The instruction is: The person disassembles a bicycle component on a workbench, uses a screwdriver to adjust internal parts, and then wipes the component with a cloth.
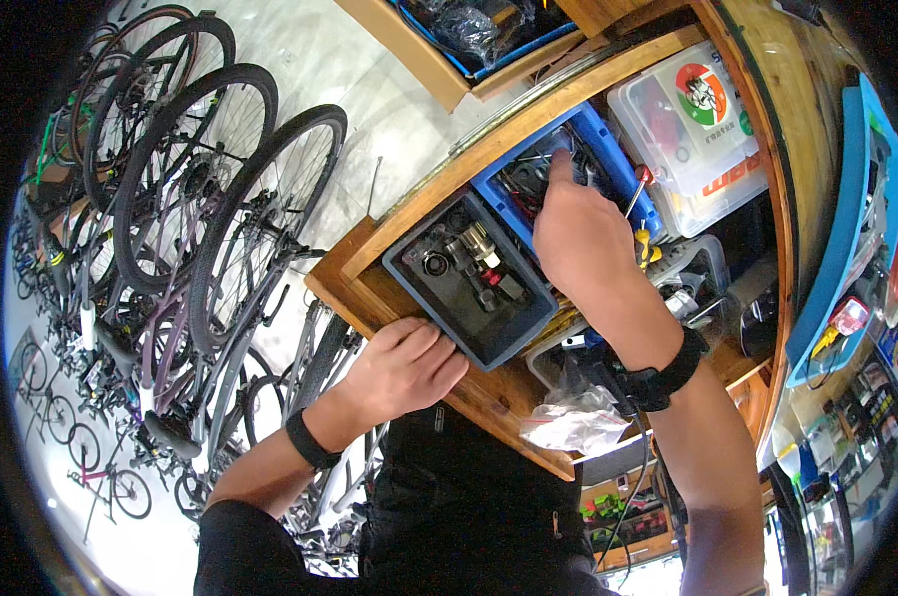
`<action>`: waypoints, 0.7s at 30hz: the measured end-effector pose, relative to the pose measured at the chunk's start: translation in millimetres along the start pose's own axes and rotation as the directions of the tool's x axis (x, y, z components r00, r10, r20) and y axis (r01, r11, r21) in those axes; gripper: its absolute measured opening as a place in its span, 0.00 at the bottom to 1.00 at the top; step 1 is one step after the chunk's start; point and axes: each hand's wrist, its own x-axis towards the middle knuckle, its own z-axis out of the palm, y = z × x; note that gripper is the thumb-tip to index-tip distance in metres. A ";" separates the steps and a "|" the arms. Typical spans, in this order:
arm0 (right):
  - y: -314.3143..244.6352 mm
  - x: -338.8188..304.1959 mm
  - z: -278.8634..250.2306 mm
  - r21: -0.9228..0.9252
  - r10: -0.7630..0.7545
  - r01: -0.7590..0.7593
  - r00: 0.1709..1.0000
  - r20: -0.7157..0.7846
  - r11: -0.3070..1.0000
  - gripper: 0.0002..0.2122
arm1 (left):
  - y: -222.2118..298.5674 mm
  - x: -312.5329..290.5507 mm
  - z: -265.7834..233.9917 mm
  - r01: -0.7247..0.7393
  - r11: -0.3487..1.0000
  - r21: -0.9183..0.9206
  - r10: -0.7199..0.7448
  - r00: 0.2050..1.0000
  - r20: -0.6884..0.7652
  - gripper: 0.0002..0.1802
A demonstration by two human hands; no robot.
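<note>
Into a blue plastic bin (613,154) of small metal tools and parts reaches my right hand (588,238), its index finger stretched out. The other fingertips are hidden behind the hand, and I see nothing held. The bin stands in a wooden drawer (509,427). On the drawer's near left edge rests my left hand (399,372), fingers curled over the wood. Beside it is a dark grey bin (499,323) with a brass-coloured metal fitting (481,244), a black ring-shaped part (435,262) and a small red piece (512,287). A red-handled tool (645,176) leans at the blue bin's right side.
A clear lidded plastic box (737,159) fills the drawer's far right. Plastic bags (578,422) lie at its near end. Several bicycles (240,199) stand along the left. A cardboard box (449,84) is beyond the drawer, and a blue tray (831,248) sits at right.
</note>
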 end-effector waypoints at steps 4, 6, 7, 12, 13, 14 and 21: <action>0.4 3.9 -3.9 -0.045 -0.058 0.053 0.992 -0.112 0.998 0.10 | 0.2 -0.4 0.7 0.005 1.000 0.006 -0.005 1.000 -0.008 0.07; 3.5 12.0 -0.7 -0.091 -0.128 0.112 0.974 -0.189 0.990 0.09 | 0.1 0.3 0.3 0.002 1.000 0.010 -0.002 1.000 -0.012 0.07; 4.6 16.9 1.1 -0.139 -0.200 0.168 0.945 -0.260 0.976 0.09 | 0.1 0.5 0.0 0.000 1.000 0.014 0.000 1.000 -0.015 0.07; 3.5 34.3 11.6 -0.211 -0.131 0.064 0.936 -0.326 0.976 0.08 | -0.5 -0.8 -0.5 -0.007 1.000 0.001 0.007 1.000 0.015 0.08; 3.5 36.0 13.5 -0.232 -0.123 0.041 0.929 -0.350 0.972 0.08 | -0.3 -1.0 -0.2 -0.012 1.000 0.007 0.012 1.000 0.027 0.08; 3.9 37.0 14.8 -0.251 -0.117 0.020 0.919 -0.376 0.968 0.07 | -0.2 -0.8 0.0 -0.011 1.000 0.007 0.011 1.000 0.028 0.08; 10.5 39.1 30.0 -0.385 -0.247 0.055 0.848 -0.470 0.921 0.04 | -1.4 -3.6 0.1 -0.005 1.000 0.005 0.005 1.000 0.024 0.07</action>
